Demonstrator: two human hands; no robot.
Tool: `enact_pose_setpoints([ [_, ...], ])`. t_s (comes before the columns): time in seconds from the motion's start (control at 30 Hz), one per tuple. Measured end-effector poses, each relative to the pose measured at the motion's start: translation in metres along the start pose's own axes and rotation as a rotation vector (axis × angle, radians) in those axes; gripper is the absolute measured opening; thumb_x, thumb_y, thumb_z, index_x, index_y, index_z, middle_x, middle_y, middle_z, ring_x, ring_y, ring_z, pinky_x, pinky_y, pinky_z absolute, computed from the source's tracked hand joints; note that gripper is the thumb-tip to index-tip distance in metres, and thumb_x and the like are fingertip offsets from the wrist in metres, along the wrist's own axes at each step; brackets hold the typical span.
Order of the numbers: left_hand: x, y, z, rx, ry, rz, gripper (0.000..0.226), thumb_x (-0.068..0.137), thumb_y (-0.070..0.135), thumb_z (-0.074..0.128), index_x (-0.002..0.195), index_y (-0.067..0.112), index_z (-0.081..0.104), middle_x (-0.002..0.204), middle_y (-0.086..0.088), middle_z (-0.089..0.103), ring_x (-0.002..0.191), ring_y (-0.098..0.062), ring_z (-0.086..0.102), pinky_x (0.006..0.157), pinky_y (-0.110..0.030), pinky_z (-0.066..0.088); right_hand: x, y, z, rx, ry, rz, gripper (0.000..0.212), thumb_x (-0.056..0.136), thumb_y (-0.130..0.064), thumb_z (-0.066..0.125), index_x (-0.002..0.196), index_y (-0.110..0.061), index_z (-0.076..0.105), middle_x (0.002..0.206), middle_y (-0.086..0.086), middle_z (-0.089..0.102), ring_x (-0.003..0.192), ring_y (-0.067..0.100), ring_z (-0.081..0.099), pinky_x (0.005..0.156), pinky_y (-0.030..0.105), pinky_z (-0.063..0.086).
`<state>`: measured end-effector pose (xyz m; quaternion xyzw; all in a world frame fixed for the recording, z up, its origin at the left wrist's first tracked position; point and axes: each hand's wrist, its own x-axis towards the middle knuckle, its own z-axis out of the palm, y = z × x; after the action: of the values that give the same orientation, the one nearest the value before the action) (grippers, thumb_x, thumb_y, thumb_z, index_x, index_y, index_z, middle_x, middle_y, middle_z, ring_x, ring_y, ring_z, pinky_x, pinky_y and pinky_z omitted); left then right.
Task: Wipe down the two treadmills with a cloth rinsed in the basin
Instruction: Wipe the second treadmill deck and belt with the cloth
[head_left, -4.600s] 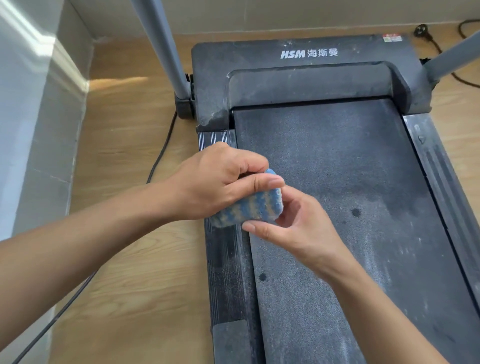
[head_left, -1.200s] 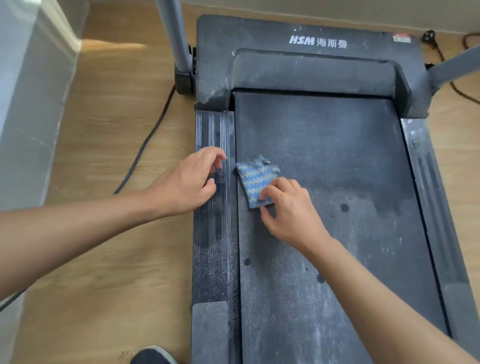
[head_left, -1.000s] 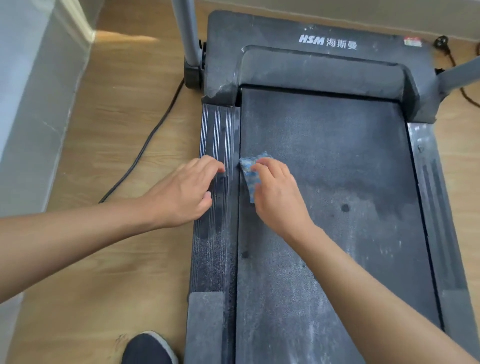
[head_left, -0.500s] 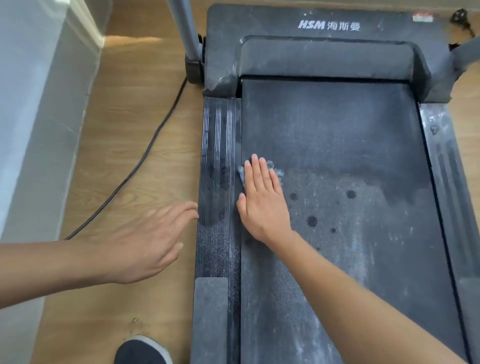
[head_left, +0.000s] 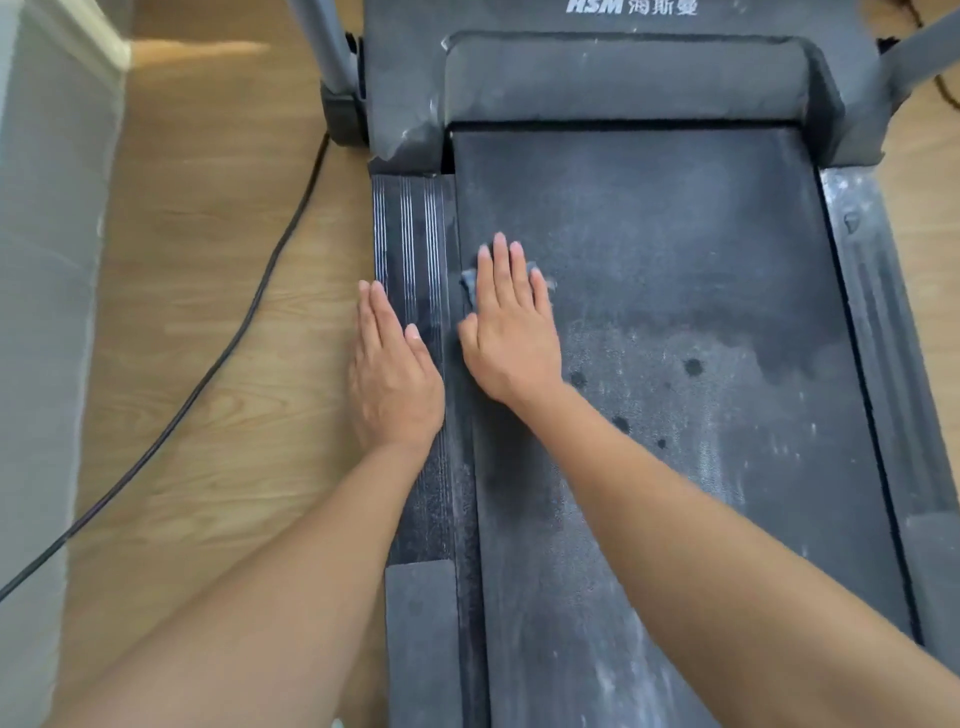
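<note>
You look down on a wooden floor (head_left: 208, 260) filling the nine o'clock side of the view, with a pale wall (head_left: 47, 312) along its outer edge. A dark, dusty treadmill (head_left: 623, 78) fills the view from twelve o'clock down to six and across to three. Its wide black belt (head_left: 675, 234) runs through the centre, streaked with pale dust toward five o'clock. A ribbed side rail (head_left: 410, 223) borders the belt on the nine o'clock side. A grey post (head_left: 324, 47) rises at eleven o'clock. A black cable (head_left: 253, 306) trails from the foot of the post across the floor to eight o'clock. Your right hand (head_left: 511, 332) lies palm down near the centre, at the belt's nine o'clock edge, fingers straight and close together, pressing flat. Your left hand (head_left: 392, 379) lies just beside it at nine o'clock, also flat with straight fingers, resting on the rail's outer edge and holding nothing. The cloth (head_left: 469, 283) is on the belt under your right hand. Only small blue-grey corners of it peek out beside your fingers. A few dark round spots (head_left: 693, 366) dot the belt at three to four o'clock of that hand.
</note>
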<state>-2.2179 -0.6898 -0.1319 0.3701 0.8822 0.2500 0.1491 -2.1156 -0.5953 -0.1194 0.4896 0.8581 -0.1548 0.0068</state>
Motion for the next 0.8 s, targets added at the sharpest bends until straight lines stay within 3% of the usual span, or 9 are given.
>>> enact_pose_setpoints([
  [0.13, -0.002, 0.002, 0.001, 0.036, 0.034, -0.018, 0.061, 0.111, 0.027, 0.032, 0.168, 0.011, 0.018, 0.176, -0.007, 0.02, 0.16, -0.022, 0.026, 0.122, -0.038, 0.032, 0.025, -0.003, -0.004, -0.009, -0.009, -0.024, 0.076, 0.096, -0.032, 0.019, 0.167, -0.005, 0.006, 0.176, 0.013, -0.001, 0.162, 0.026, -0.004, 0.131, 0.048, 0.004],
  [0.4, -0.003, 0.003, 0.001, 0.07, 0.059, -0.018, 0.061, 0.11, 0.025, 0.036, 0.167, 0.01, 0.022, 0.173, -0.009, 0.028, 0.155, -0.026, 0.037, 0.115, -0.042, 0.041, -0.193, -0.005, 0.017, -0.056, -0.171, -0.169, 0.077, 0.1, -0.031, 0.038, 0.167, -0.008, 0.009, 0.176, 0.009, -0.006, 0.163, 0.026, -0.005, 0.129, 0.049, 0.017],
  [0.5, -0.002, 0.005, 0.002, 0.081, 0.063, -0.033, 0.061, 0.109, 0.025, 0.036, 0.167, 0.01, 0.023, 0.172, -0.009, 0.03, 0.153, -0.027, 0.04, 0.112, -0.043, 0.042, -0.144, -0.002, 0.015, -0.066, -0.134, -0.158, 0.073, 0.104, -0.033, 0.035, 0.167, -0.007, 0.009, 0.176, 0.011, -0.005, 0.162, 0.027, -0.007, 0.13, 0.05, 0.011],
  [0.7, -0.002, 0.005, 0.0, 0.106, 0.049, -0.032, 0.06, 0.108, 0.028, 0.033, 0.166, 0.015, 0.025, 0.174, -0.005, 0.026, 0.149, -0.027, 0.046, 0.109, -0.043, 0.043, 0.041, -0.012, -0.012, -0.043, 0.001, -0.018, 0.074, 0.1, -0.034, 0.021, 0.167, -0.005, 0.01, 0.175, 0.014, 0.003, 0.163, 0.027, -0.001, 0.13, 0.05, 0.006],
  [0.8, -0.002, 0.007, -0.003, 0.112, 0.032, -0.049, 0.061, 0.107, 0.028, 0.035, 0.166, 0.016, 0.025, 0.174, -0.005, 0.027, 0.149, -0.027, 0.045, 0.11, -0.045, 0.044, 0.019, -0.011, -0.006, -0.036, 0.004, -0.07, 0.073, 0.102, -0.033, 0.028, 0.167, -0.004, 0.008, 0.175, 0.015, 0.001, 0.163, 0.028, -0.003, 0.13, 0.05, 0.006],
])
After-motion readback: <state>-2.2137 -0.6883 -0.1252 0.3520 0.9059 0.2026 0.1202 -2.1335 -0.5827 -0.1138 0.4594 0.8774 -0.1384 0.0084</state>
